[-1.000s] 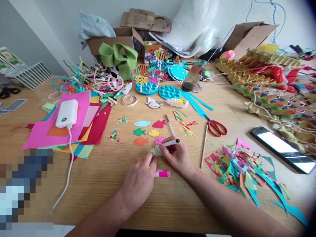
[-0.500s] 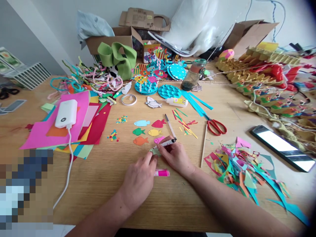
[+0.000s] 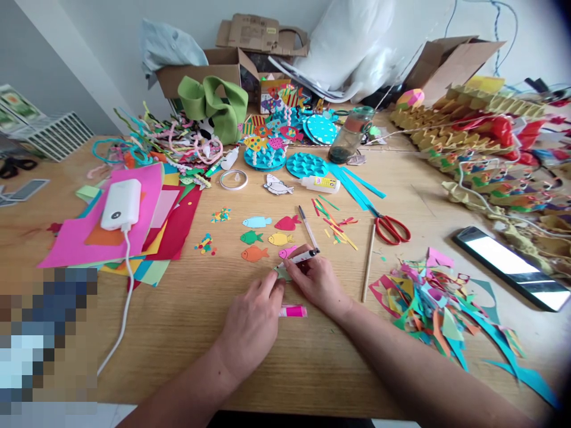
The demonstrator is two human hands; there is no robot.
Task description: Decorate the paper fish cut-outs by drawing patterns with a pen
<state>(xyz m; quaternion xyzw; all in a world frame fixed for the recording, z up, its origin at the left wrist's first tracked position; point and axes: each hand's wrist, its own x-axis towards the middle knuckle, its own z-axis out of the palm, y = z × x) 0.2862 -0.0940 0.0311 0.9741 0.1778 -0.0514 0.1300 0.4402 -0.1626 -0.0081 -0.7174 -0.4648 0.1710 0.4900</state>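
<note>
My right hand [image 3: 322,284] pinches a white marker pen [image 3: 307,256] with a black end, its tip at a small pale green paper fish [image 3: 284,273]. With bunched fingertips, my left hand [image 3: 255,315] presses that fish to the table, hiding part of it. Just beyond lie several cut-out paper fish, among them a pink one [image 3: 286,252], an orange one [image 3: 254,254], a yellow one [image 3: 281,239] and a red one [image 3: 287,223]. A pink marker [image 3: 294,311] lies by my left hand, partly covered. Past my right hand is a slim pen [image 3: 308,227].
Red-handled scissors [image 3: 392,229], a wooden stick [image 3: 369,261], a paper scrap pile [image 3: 439,303] and a phone [image 3: 511,267] lie to the right. Coloured sheets [image 3: 66,244] carry a white power bank [image 3: 120,204] at left. A glue bottle [image 3: 321,184] lies farther back.
The marker tip and both hands stay at the pale green fish, with only a very slight shift. The whole view has moved by a few pixels.
</note>
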